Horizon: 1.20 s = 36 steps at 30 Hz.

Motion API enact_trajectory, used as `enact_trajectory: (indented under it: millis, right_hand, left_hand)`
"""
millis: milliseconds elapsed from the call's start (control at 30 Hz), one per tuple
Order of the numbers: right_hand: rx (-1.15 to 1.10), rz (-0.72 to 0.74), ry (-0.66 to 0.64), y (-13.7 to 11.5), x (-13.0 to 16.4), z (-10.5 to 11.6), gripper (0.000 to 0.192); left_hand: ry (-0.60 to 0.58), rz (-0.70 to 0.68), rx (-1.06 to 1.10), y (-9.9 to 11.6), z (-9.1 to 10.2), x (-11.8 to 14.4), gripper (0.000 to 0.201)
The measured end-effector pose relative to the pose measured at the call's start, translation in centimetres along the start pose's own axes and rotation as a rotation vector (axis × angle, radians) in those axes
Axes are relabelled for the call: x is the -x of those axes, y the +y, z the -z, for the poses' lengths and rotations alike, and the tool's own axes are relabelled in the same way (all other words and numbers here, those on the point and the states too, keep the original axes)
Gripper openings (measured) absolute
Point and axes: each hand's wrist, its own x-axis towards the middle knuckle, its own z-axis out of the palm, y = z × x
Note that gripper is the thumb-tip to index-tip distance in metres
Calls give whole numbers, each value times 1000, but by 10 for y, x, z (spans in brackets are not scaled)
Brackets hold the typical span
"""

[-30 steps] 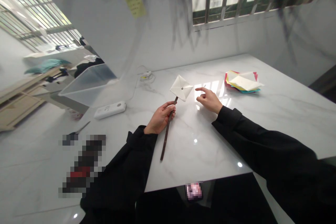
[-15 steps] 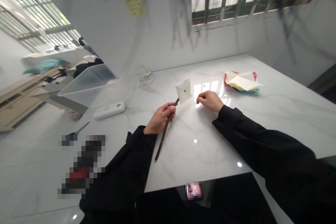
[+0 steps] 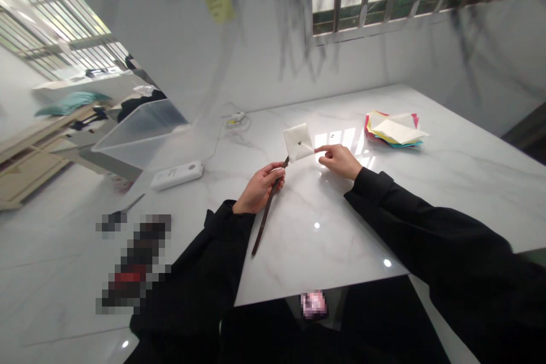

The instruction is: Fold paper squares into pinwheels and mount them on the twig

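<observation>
My left hand (image 3: pixel 259 187) is closed round the dark brown stick (image 3: pixel 265 219) of a paper pinwheel, gripping it near the upper end. The stick slants, its lower end pointing back toward me. At its top sits the white folded-paper pinwheel head (image 3: pixel 300 143), with a small dark spot at its centre. To the right of it is my right hand (image 3: pixel 340 161), with nothing in its grasp. Its index finger is stretched out, the tip at the pinwheel's right edge; whether it touches the paper I cannot tell. The other fingers are curled.
Several coloured paper sheets (image 3: pixel 394 129) lie stacked at the right back of the marble-patterned table (image 3: pixel 341 250). On the left are a white power-strip-like box (image 3: pixel 177 176), scissors (image 3: pixel 128 208), a clear plastic bin (image 3: pixel 140 131) and a coiled cable (image 3: pixel 236 120).
The pinwheel head has turned slightly on its stick. My right index finger has stretched out leftward to the paper's edge. My left hand keeps its hold on the stick.
</observation>
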Motion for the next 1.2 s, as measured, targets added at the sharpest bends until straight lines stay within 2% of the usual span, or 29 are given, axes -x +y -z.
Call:
enact_trajectory:
  millis: [33,100,400,700,767,900,1033,1133,1200]
  right_hand:
    - [18,7,-42,0,0,0,35]
    - [42,15,-88,0,1,0,27]
    - [56,18,-53,0,2,-1,23]
    - [69,9,-38,-1,1,-1,21]
    - [58,-16,-1,0,1,0,25]
    - [12,-65,67,1,-1,1,53]
    - [-37,-58,76,2,-2,-2,68]
    - [-249,-142,-4,-2,0,-7,77]
    - [-416,-175,-156,-8,3,-10,71]
  left_hand:
    - [3,-1,2,0,0,0,42]
    - [4,-7,0,1,-1,0,40]
    - [-2,-11,-19,0,-2,0,36]
    - [-5,-3,-8,0,-1,0,41]
    - [-3,-1,3,0,0,0,40]
    - [-9,1,16,0,0,1,37]
    - [-8,1,13,1,0,1,38]
    - [11,5,36,1,0,1,44]
    - [23,9,58,2,0,1,47]
